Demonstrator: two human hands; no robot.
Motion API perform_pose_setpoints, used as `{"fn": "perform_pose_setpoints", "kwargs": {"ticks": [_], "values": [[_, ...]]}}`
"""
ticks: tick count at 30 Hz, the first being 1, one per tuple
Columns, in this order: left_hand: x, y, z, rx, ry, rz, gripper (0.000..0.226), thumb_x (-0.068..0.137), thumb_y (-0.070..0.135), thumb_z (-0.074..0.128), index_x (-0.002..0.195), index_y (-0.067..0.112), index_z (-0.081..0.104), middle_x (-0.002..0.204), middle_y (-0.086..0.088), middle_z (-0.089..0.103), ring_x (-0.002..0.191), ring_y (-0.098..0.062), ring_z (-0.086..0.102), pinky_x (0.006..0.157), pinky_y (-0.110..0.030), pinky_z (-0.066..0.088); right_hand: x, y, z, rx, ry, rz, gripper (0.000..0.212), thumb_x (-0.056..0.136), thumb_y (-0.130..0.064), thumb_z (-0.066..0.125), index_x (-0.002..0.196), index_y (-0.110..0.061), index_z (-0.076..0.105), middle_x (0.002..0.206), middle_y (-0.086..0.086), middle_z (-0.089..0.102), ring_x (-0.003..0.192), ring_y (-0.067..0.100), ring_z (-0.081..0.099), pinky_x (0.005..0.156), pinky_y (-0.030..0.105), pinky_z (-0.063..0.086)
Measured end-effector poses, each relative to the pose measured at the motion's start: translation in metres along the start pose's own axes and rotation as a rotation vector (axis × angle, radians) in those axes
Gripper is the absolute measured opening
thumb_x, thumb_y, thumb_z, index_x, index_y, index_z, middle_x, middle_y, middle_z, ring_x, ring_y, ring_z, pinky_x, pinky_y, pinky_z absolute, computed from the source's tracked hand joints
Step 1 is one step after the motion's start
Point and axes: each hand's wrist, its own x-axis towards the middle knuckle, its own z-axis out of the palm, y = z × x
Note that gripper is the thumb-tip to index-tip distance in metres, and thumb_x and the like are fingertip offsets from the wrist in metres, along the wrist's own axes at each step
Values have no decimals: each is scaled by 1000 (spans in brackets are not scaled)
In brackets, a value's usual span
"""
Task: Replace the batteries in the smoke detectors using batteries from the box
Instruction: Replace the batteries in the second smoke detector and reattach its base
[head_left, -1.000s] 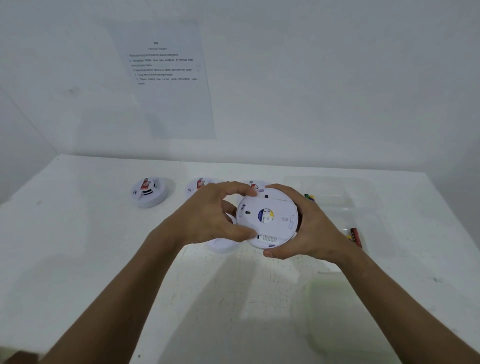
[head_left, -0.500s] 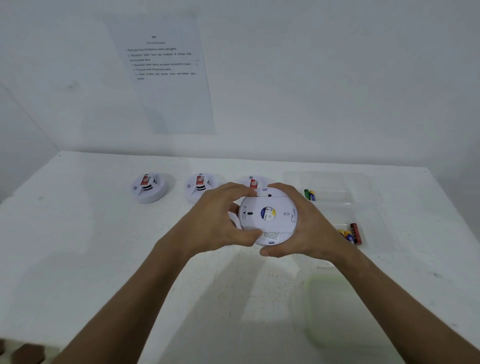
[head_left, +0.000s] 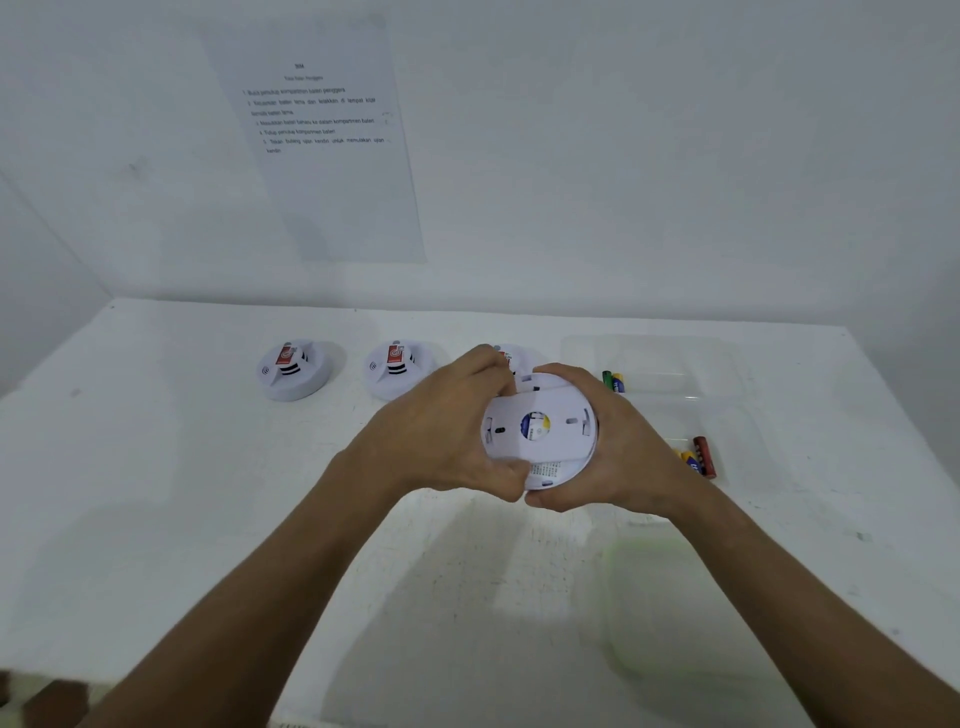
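A white round smoke detector (head_left: 543, 431) is held above the table with its back plate facing me. My left hand (head_left: 441, 436) grips its left rim, fingers curled over the top and thumb at the bottom. My right hand (head_left: 618, 452) cups its right side and underside. Two more detectors (head_left: 293, 370) (head_left: 397, 366) sit on the table at the back left, and a third detector (head_left: 511, 356) peeks out behind my left fingers. A clear box (head_left: 670, 364) at the right holds batteries (head_left: 613, 381), and more batteries (head_left: 701, 457) lie nearer me.
A translucent green-edged lid (head_left: 670, 608) lies on the white table (head_left: 156, 493) at the front right. A printed instruction sheet (head_left: 322, 140) hangs on the wall behind. The table's right edge runs close to the clear box.
The detector's back plate has turned between my hands, its label rotating. Both hands shifted slightly on the rim and stayed above the same spot.
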Motion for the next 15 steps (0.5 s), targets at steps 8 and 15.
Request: {"fn": "perform_pose_setpoints", "kwargs": {"ticks": [8, 15], "values": [[-1, -6, 1, -199, 43, 33, 67, 50, 62, 64, 99, 16, 59, 102, 8, 52, 93, -5, 52, 78, -17, 50, -1, 5, -9, 107, -142, 97, 91, 55, 5, 92, 131, -22, 50, 119, -7, 65, 110, 12, 64, 79, 24, 55], [-19, -23, 17, -361, 303, -184, 51, 54, 57, 70, 89, 22, 60, 92, 10, 58, 91, -6, 60, 70, -12, 54, -11, 11, -14, 30, -51, 100, 101, 47, -17, 97, 134, -30, 47, 119, -19, 60, 113, 6, 60, 86, 16, 52]]}}
